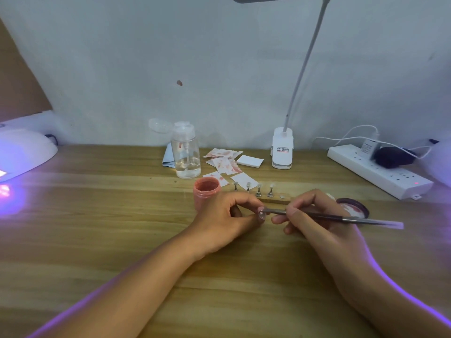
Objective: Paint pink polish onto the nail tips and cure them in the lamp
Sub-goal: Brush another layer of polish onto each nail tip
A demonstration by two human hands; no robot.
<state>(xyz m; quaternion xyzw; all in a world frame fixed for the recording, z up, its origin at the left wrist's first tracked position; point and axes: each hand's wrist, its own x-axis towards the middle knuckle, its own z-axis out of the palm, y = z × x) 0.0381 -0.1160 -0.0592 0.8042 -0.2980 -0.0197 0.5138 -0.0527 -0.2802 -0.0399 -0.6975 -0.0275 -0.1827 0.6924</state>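
My left hand [227, 215] pinches a small nail tip on its stand [261, 214] between thumb and fingers, just above the wooden table. My right hand [314, 215] grips a thin brush [341, 217], and its bristle end touches that nail tip. An open jar of pink polish [207, 188] stands just behind my left hand. Behind my hands, several nail tips on metal stands [258, 190] sit on a wooden holder bar [280, 200]. The white curing lamp [22, 152] glows purple at the far left.
A clear pump bottle [185, 152], pink-stained paper wipes [224, 162] and a white pad [250, 161] lie at the back. A clip desk lamp [282, 150] stands behind them. A power strip [378, 170] lies at the right, a purple jar lid [353, 206] beside my right hand.
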